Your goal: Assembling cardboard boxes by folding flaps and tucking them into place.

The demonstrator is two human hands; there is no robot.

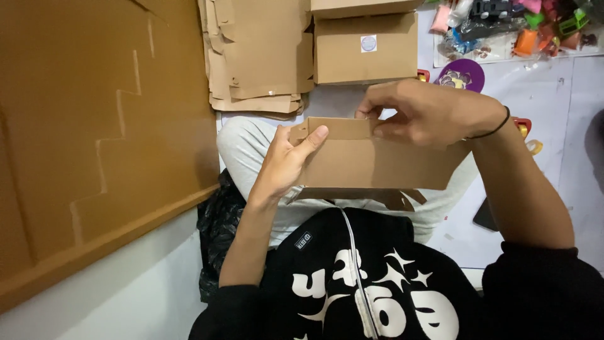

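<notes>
Head camera, looking down: we hold a half-folded brown cardboard box (371,160) over our lap, both hands on it. Our left hand (286,164) grips the box's left end, thumb pressed flat across the front panel near the top corner, fingers wrapped behind. Our right hand (428,113) comes over the top edge, fingertips pinching the upper flap near its middle; a thin black band (494,128) circles that wrist. A loose flap (377,198) hangs from the box's underside, just above our black printed hoodie (371,283).

Beyond the box, a closed cardboard box (365,49) with a small round sticker stands on the white floor (569,126), and a stack of flat cardboard blanks (258,56) lies just to its left. A large brown cardboard sheet (94,126), scored in a stepped line, fills the left side. Small bright plastic items (516,25), possibly toys though too blurred to say, crowd the top right corner, with a purple disc (462,74) near them. A black plastic bag (217,233) sits by our left elbow.
</notes>
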